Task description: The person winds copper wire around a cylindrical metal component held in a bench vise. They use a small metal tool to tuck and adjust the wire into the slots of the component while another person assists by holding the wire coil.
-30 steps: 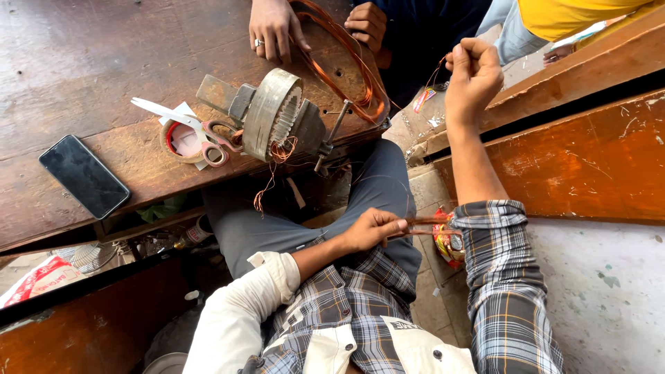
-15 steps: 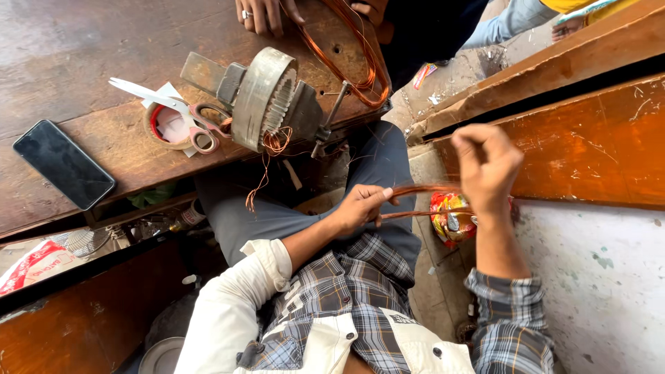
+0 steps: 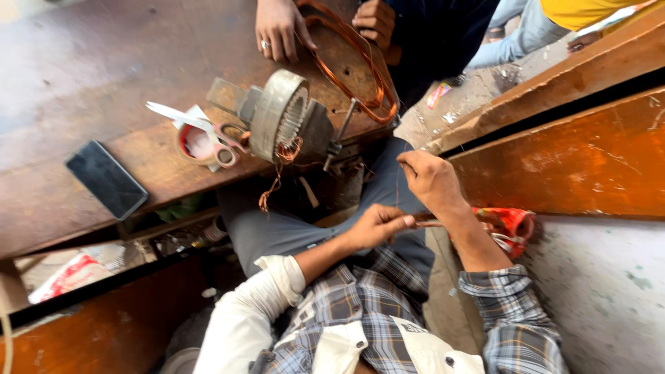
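Left hand: we see our left hand (image 3: 374,225) low in the middle of the view, above the lap, fingers pinched together on a thin bundle of copper wire (image 3: 424,220) that runs to the right.
Right hand: our right hand (image 3: 429,179) is just beyond and right of the left, close but apart from it, fingers curled shut; a fine strand seems to rise from it, though we cannot tell for sure that it grips one.
Copper wire: a reddish, slender bundle lying between the two hands, its right end hidden behind the right wrist.
Pouch: a red and orange crumpled bag (image 3: 509,228) sits right of the right forearm; what it holds we cannot tell.
Motor stator: a round grey metal ring (image 3: 280,114) stands on edge at the near rim of the bench, with loose copper ends hanging down from it.
Tape roll: a red-rimmed roll (image 3: 194,142) lies left of the stator, with scissors (image 3: 201,128) resting across it.
Phone: a flat dark slab (image 3: 106,179) on the left of the bench.
Bench: worn brown wood (image 3: 83,83), scuffed.
Wire loop: a large copper coil (image 3: 353,62) on the far side, with another person's hand (image 3: 277,28) beside it.
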